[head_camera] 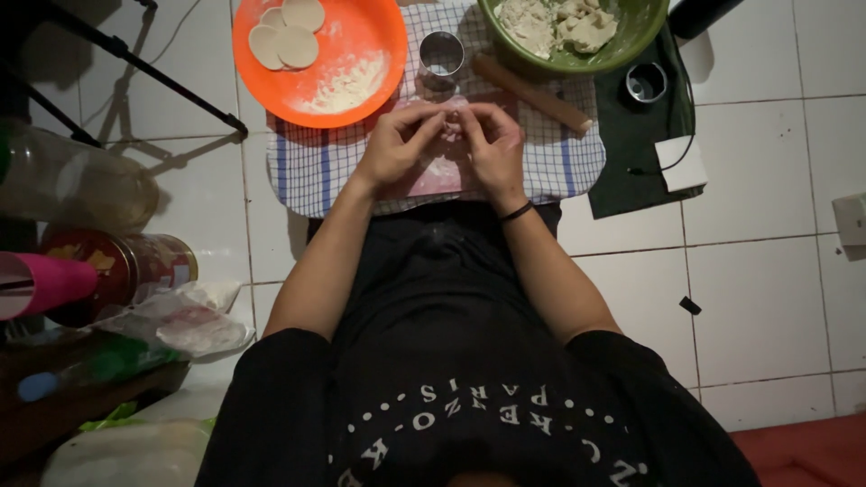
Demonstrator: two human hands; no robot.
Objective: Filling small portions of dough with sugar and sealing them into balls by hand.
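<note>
On the checked cloth (311,167) spread over the white tiled floor (767,298), both hands meet just below a small metal ring cutter (441,56). Left hand (397,144) and right hand (494,144) have their fingertips pinched together around a small pale piece of dough (451,129), which sits between them at the middle of the cloth. The piece is mostly hidden by the fingers, so its long axis and the way it points cannot be told. Both grips are narrow, closed on the dough. A dark band circles the right wrist.

Above the left hand lies an orange plate (361,36), dusted with a patch of flour and bearing three flat round dough discs (284,32) near its upper left rim. Above the right hand stands a green bowl (642,36) with lumps of pale dough inside. A wooden rolling pin (532,93) lies just below the bowl, its long axis running diagonally from upper left to lower right.

To the right, on a dark green cloth (631,171), rest a small round metal cup (646,82) and a white square box (683,163) with a dark cable leading to it.

At far left lies a round red tin (135,266) on its side with a patterned label, beside a pink cylinder (45,284) and crumpled clear plastic bags (189,320).
</note>
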